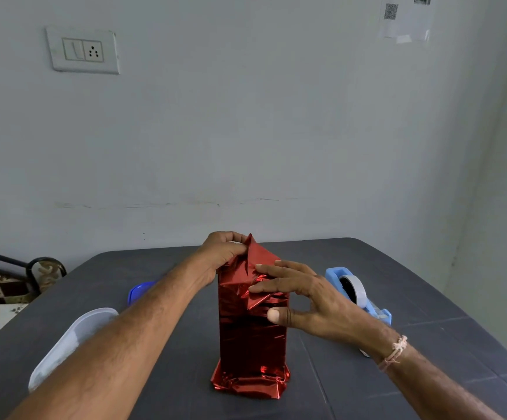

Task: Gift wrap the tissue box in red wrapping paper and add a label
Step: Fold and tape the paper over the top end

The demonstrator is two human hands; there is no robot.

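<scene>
The tissue box [250, 338] stands upright on end in the middle of the dark table, covered in shiny red wrapping paper; loose paper crumples at its bottom. At the top end, folded flaps of red paper [253, 259] stick up. My left hand [220, 253] pinches the upper left flap at the top. My right hand [303, 294] has straight fingers pressing a folded flap flat against the top right, thumb spread toward the box's side. No label is visible.
A blue tape dispenser [356, 291] with a white tape roll sits right of the box, partly behind my right hand. A white oval tray [73, 338] and a blue lid [138, 291] lie left, under my left forearm. The dark table [428, 298] meets the wall behind.
</scene>
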